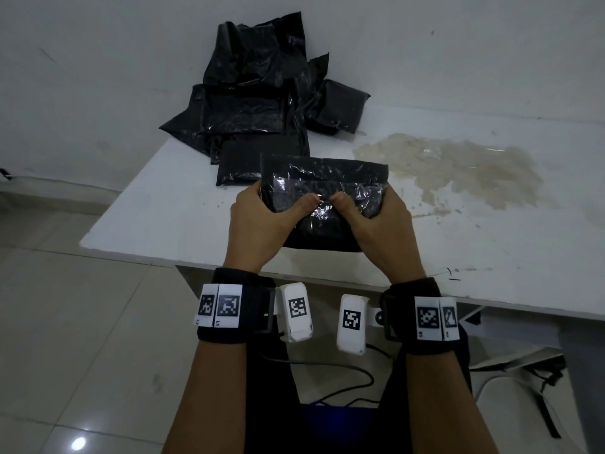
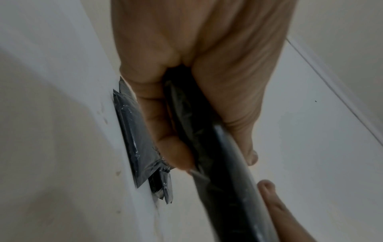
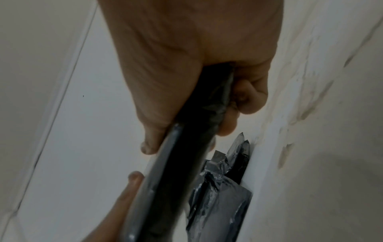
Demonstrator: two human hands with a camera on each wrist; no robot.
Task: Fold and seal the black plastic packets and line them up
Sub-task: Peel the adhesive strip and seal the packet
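Note:
A black plastic packet point(image 1: 324, 178) is held up above the near edge of the white table point(image 1: 170, 208), its top flap folded toward me. My left hand point(image 1: 258, 221) grips its left side and my right hand point(image 1: 376, 224) grips its right side, both thumbs pressing close together on the front face. In the left wrist view the packet point(image 2: 219, 147) runs edge-on between thumb and fingers. The right wrist view shows the same packet point(image 3: 186, 147) pinched the same way. A loose heap of black packets point(image 1: 255, 93) lies at the table's far side against the wall.
A brownish dried stain point(image 1: 451, 172) covers the table to the right of the packet. One flat black packet point(image 1: 239, 165) lies just behind the held one. Tiled floor point(image 1: 65, 322) is to the left; cables and a strap hang under the table at right.

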